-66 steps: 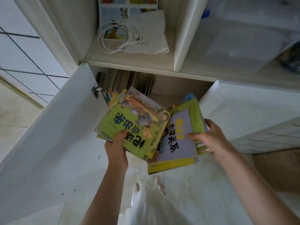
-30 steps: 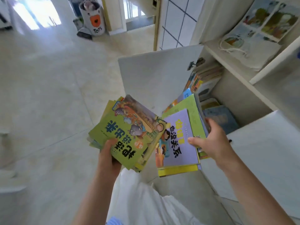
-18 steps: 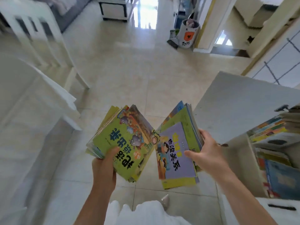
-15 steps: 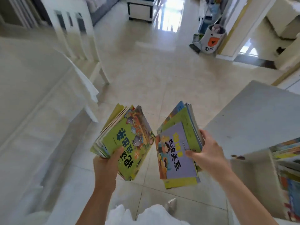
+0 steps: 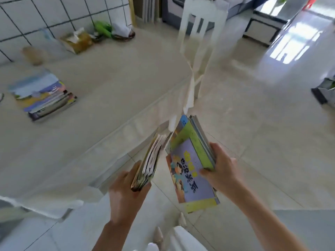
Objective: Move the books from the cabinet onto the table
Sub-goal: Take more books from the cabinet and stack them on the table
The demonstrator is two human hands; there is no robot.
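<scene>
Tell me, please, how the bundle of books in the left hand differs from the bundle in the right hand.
The left-hand bundle is turned edge-on, showing page edges; the right-hand bundle faces the camera, its purple cover readable. The left hand grips its bundle from below; the right hand grips its bundle at the side. Both are held above the floor, short of the table.

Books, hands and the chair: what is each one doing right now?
Left hand: grips a bundle of books.
Left bundle: tilted on edge, pages showing.
Right hand: grips a second bundle.
Right bundle: cover facing up, purple book on top.
Pile of books: lying flat on the table.
White chair: upright beside the table.
</scene>
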